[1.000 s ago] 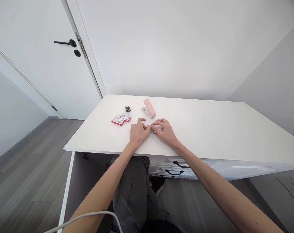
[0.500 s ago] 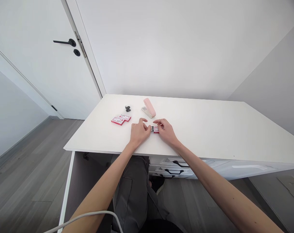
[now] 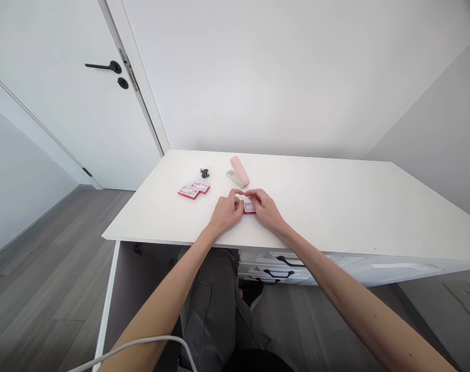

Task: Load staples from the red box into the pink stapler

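Observation:
Both my hands meet over a small red and white box (image 3: 249, 207) near the front of the white desk (image 3: 335, 206). My left hand (image 3: 227, 211) curls its fingers against the box's left end. My right hand (image 3: 264, 206) grips the box from the right, fingers bent over it. A pink stapler (image 3: 238, 171) lies just beyond the hands. Two more red and white boxes (image 3: 193, 190) lie side by side to the left. A small black clip (image 3: 205, 173) sits behind them.
A white door with a black handle (image 3: 103, 66) stands at the left, a plain wall behind the desk. Drawers with black handles (image 3: 285, 262) sit under the desktop. A white cable (image 3: 141, 345) crosses the bottom of the view.
My left hand has closed in on the box's left end, where a dark inner part showed half a second ago; that part is now covered. The hands are closer together.

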Action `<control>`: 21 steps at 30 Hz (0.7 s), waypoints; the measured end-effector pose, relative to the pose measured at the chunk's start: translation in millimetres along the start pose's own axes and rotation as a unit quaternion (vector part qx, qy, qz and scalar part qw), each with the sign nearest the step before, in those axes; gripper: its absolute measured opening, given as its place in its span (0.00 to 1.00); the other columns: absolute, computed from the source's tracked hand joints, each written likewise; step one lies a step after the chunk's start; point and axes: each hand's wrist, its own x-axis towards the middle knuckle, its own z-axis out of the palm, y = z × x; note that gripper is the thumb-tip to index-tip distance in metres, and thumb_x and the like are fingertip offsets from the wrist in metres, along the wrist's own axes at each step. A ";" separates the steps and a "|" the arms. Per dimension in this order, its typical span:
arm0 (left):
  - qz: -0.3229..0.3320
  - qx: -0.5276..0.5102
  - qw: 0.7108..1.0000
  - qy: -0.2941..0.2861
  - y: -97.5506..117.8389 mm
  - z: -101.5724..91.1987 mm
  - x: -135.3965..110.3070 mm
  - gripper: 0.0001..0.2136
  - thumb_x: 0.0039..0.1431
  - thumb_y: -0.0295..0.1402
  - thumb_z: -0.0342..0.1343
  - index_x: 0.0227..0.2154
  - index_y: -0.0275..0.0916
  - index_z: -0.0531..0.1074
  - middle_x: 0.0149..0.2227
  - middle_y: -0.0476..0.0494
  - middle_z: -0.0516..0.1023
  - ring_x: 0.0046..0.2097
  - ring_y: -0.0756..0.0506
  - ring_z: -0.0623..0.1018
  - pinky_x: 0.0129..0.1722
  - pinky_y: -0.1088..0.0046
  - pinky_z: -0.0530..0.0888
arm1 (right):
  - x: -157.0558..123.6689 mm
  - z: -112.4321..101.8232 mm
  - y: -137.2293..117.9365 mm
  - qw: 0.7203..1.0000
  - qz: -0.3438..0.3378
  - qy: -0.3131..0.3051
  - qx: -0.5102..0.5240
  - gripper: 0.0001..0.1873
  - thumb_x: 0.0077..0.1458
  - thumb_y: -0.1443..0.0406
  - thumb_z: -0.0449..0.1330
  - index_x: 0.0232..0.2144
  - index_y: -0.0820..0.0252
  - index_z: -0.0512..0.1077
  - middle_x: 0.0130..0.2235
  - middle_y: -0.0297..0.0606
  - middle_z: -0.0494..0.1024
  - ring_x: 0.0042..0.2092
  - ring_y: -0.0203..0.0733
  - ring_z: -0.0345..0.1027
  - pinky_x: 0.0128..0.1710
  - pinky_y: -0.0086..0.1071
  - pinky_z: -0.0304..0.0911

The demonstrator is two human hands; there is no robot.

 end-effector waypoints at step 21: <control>0.035 0.196 0.972 0.126 -11.8 -9.8 -6.2 0.16 0.66 0.49 0.61 0.46 0.42 0.75 0.46 0.36 0.76 0.53 0.33 0.74 0.55 0.53 0.69 | 0.9 -0.2 6.0 0.976 0.102 0.185 0.052 0.09 0.61 0.62 0.52 0.41 0.53 0.70 0.49 0.44 0.80 0.52 0.50 0.73 0.55 0.46 0.65</control>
